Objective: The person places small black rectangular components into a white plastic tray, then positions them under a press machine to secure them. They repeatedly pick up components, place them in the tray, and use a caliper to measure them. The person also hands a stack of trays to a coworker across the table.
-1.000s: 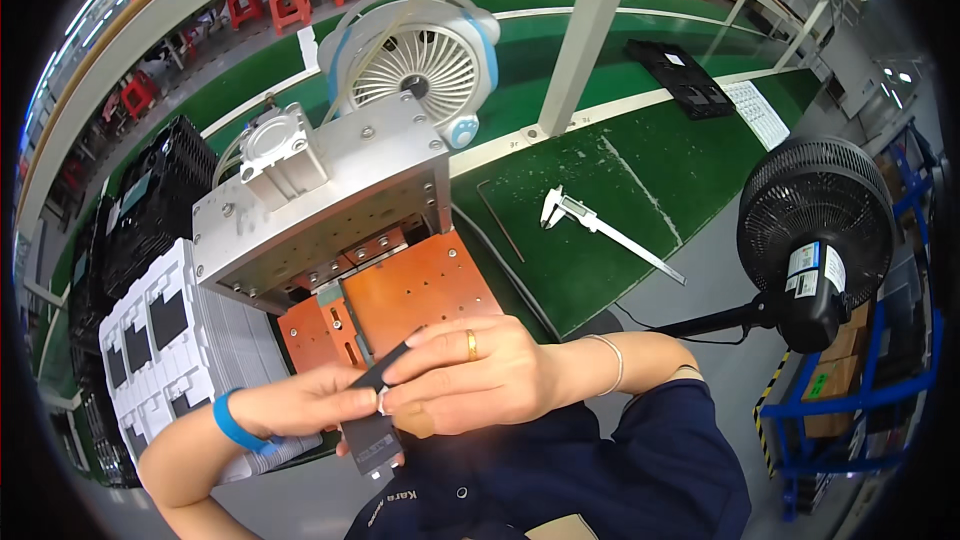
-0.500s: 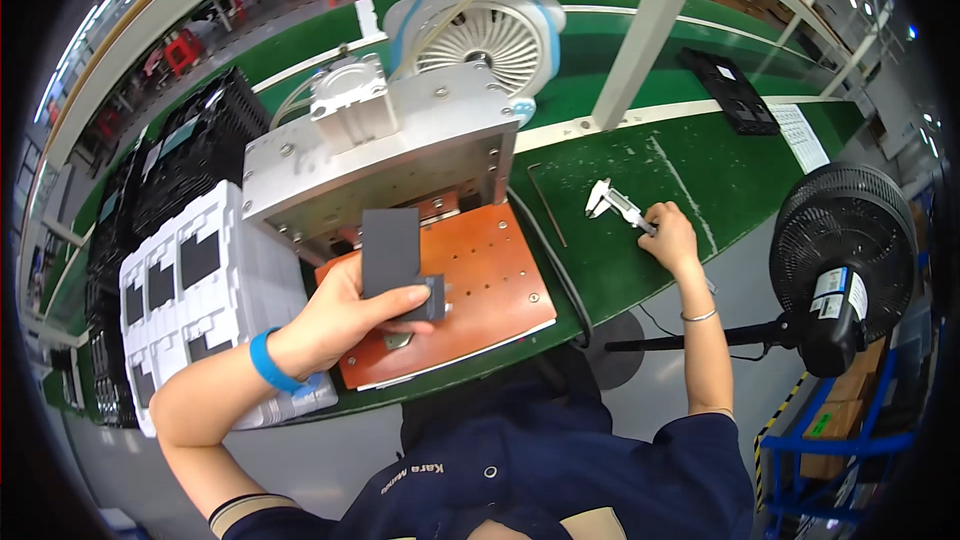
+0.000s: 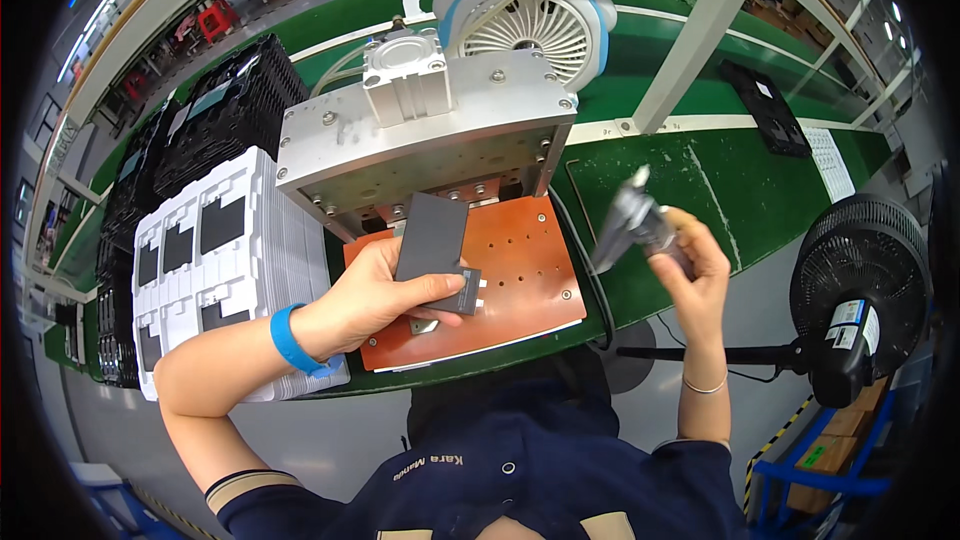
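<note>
My left hand (image 3: 360,292) is closed on a flat, black, L-shaped battery cell (image 3: 433,238) with small metal tabs on its right edge, the thumb lying on its lower part. The cell is above an orange plate (image 3: 525,305) dotted with small holes and screws. Over the bench to the right, my right hand (image 3: 698,265) grips a caliper (image 3: 630,215), raised and smeared by motion, so its jaws are unclear. Behind the plate stands a metal press fixture (image 3: 420,155) with a square cylinder block (image 3: 405,80) on top.
White trays (image 3: 205,270) holding black pieces are stacked at the left, with black trays (image 3: 235,105) behind. A white fan (image 3: 530,35) stands beyond the fixture, a black fan (image 3: 855,285) at the right. A cable (image 3: 590,270) runs beside the plate; a post (image 3: 700,40) rises behind.
My right hand has lifted the caliper off the green bench and brought it up, turned. My left hand still holds the battery cell, now tilted slightly. The whole view has shifted.
</note>
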Action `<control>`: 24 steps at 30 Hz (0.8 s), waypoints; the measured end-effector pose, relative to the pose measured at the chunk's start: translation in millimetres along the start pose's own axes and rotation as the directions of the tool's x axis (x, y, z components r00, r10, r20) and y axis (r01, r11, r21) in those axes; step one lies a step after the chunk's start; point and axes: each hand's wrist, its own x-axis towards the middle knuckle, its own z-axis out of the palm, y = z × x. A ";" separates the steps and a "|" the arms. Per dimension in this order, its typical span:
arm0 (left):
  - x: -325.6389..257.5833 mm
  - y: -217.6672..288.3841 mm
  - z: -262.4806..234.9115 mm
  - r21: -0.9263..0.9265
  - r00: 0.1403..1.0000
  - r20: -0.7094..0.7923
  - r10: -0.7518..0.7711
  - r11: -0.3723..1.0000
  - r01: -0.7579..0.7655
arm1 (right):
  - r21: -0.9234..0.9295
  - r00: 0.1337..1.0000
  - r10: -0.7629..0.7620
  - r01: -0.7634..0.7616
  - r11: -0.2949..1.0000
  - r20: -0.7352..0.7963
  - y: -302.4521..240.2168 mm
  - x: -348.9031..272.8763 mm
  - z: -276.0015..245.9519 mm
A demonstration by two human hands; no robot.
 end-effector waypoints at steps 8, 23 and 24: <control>1.2 -1.1 -0.8 0.023 0.999 0.032 0.021 1.000 -0.021 | -0.267 0.925 -0.324 0.369 0.890 0.200 -31.0 11.7 42.9; 0.2 -1.7 -3.0 0.035 0.998 0.065 0.027 0.999 -0.029 | -0.265 0.914 -0.335 0.389 0.882 0.228 -30.6 11.7 51.4; 0.6 -2.1 -2.9 0.035 0.998 0.060 0.030 0.999 -0.032 | -0.270 0.912 -0.340 0.395 0.878 0.228 -30.7 11.8 51.5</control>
